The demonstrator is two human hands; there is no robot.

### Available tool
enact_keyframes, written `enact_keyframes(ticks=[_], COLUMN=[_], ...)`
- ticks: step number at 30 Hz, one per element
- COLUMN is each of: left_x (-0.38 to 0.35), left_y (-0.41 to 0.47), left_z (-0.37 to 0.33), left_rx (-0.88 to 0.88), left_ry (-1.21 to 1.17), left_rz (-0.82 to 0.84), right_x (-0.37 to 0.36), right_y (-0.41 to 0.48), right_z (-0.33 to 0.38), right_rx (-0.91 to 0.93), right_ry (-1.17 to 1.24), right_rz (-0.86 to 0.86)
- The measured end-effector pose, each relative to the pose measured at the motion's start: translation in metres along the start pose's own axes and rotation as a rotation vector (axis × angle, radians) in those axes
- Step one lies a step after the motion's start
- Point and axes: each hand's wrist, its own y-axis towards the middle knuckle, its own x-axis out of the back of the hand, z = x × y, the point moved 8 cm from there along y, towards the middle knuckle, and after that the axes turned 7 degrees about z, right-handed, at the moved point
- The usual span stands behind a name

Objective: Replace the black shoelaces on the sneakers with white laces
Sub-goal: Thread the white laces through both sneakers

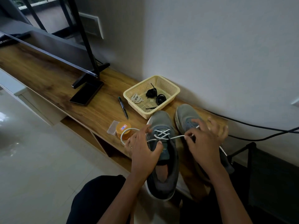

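Two grey sneakers stand side by side on the wooden shelf. The left sneaker [163, 152] has a white lace [161, 134] crossed through its front eyelets. My left hand [142, 147] grips the sneaker's left side and holds the lace's left end, which loops out over an orange tin. My right hand [205, 139] pinches the lace's right end and pulls it out sideways over the right sneaker [186, 115], which it partly hides. In the cream basket [174, 90] lie two bundles of black laces [155, 95] and a coiled white lace [136, 98].
An orange tin [123, 129] and a small clear packet [112, 127] sit left of the shoes. A black marker [123, 107] lies near the basket. A phone [86, 92] and a monitor stand [90, 75] stand further left. Cables [258, 126] run along the wall.
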Motion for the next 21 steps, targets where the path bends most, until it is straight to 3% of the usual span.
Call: enact_keyframes(ticks=[5,11,17,21], left_x=[0.001,0.011,0.018,0.016], left_y=[0.001,0.001,0.010,0.013], left_z=[0.000,-0.003,0.017,0.017], left_rx=[0.006,-0.054,-0.059,-0.028], left_ry=[0.004,-0.049,0.167,0.125], left_rz=[-0.019,0.027,0.097,0.121], right_x=[0.011,0.010,-0.008,-0.015], right_y=[0.000,0.000,-0.003,-0.004], right_z=[-0.026,-0.015,0.017,0.030], right_rx=[-0.093,-0.040,0.116,0.128], right_ry=[-0.034,-0.008,-0.015,-0.020], right_rz=[-0.036,-0.055,0.054,0.054])
